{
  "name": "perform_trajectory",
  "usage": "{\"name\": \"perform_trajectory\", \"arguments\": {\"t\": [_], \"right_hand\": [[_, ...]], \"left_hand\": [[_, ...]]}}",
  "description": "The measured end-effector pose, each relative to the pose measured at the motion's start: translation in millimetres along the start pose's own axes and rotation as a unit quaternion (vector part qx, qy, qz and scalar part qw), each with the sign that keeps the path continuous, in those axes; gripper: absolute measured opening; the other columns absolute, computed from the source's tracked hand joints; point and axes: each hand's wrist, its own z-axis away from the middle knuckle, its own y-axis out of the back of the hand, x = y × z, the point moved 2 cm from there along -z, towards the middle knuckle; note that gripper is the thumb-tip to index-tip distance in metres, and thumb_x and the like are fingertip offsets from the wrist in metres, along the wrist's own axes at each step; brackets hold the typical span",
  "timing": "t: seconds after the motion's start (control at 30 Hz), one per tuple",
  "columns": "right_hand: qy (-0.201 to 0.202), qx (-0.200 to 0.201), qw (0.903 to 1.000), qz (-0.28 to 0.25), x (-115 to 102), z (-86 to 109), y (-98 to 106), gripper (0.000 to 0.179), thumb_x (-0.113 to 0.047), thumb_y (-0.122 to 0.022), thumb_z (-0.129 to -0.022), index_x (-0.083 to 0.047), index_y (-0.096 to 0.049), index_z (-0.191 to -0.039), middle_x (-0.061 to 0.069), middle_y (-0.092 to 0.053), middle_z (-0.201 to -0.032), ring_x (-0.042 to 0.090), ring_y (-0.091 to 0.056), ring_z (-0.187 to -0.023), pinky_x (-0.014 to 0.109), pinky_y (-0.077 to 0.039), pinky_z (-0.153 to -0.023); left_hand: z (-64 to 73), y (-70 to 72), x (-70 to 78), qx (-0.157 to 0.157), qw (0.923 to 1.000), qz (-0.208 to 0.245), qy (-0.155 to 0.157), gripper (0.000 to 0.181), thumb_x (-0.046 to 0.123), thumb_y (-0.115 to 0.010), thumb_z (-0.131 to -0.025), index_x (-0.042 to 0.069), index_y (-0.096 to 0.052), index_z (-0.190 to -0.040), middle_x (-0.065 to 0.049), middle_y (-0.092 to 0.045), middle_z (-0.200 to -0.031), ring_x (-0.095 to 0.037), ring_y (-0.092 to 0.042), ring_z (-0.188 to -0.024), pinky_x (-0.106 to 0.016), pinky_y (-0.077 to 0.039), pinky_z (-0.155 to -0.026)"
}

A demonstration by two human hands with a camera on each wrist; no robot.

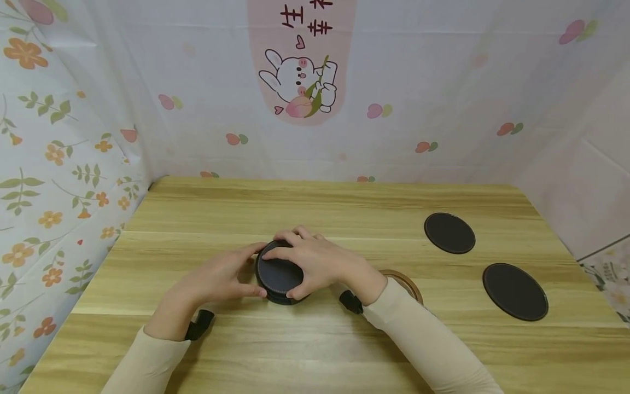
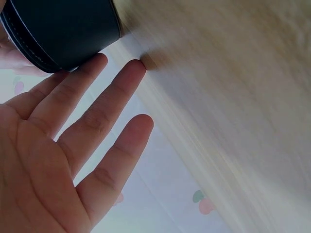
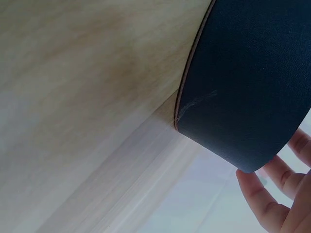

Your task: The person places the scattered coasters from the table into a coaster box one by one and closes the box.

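A round black leather coaster holder (image 1: 279,274) with a stitched rim stands on the wooden table between both hands. My left hand (image 1: 216,278) holds its left side, thumb at the near edge and index finger at the far edge. From above, my right hand (image 1: 320,261) grips the holder, thumb on the near rim, one finger across the dark top and others over the far edge. In the left wrist view, the other left fingers (image 2: 104,121) stretch along its smooth side wall. The right wrist view shows the holder's wall (image 3: 248,82) with right fingertips (image 3: 248,182) at its edge.
Two flat black round coasters, one farther back (image 1: 450,233) and one nearer (image 1: 515,291), lie at the right of the table. A brown-rimmed round piece (image 1: 410,284) is partly hidden beneath the right forearm. A printed curtain (image 1: 197,65) hangs behind the table.
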Motion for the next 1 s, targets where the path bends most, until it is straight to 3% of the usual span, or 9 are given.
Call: {"name": "perform_trajectory", "arguments": {"t": [0.27, 0.77, 1.0], "right_hand": [[0.003, 0.003, 0.9999, -0.011, 1, 1.4, -2, 0.073, -0.042, -0.079, -0.080, -0.035, -0.047, -0.146, -0.006, -0.039, -0.153, 0.018, -0.030, -0.138, 0.046, -0.046, -0.096], [-0.006, 0.032, 0.9991, -0.027, 18, 19.5, 1, 0.070, -0.044, -0.079, -0.083, -0.028, -0.050, -0.145, 0.000, -0.041, -0.153, 0.023, -0.033, -0.140, 0.055, -0.045, -0.101], [-0.023, 0.050, 0.9978, -0.036, 30, 34.5, 10, 0.067, -0.040, -0.078, -0.085, -0.025, -0.051, -0.144, 0.003, -0.042, -0.153, 0.025, -0.035, -0.140, 0.049, -0.048, -0.103]], "left_hand": [[-0.6, -0.6, -0.9, -0.008, 0.9999, 0.000, 0.009, 0.096, 0.051, -0.079, -0.080, 0.011, -0.034, -0.155, -0.013, -0.052, -0.147, -0.030, -0.058, -0.127, -0.054, -0.045, -0.107], [0.2, -0.6, -0.4, -0.005, 0.9999, -0.005, 0.012, 0.096, 0.051, -0.079, -0.080, 0.011, -0.034, -0.155, -0.013, -0.057, -0.142, -0.031, -0.056, -0.129, -0.054, -0.045, -0.108], [-1.2, -0.9, -2.0, -0.004, 0.9999, -0.002, 0.013, 0.097, 0.051, -0.080, -0.079, 0.012, -0.034, -0.155, -0.012, -0.057, -0.142, -0.031, -0.056, -0.129, -0.053, -0.044, -0.108]]}}
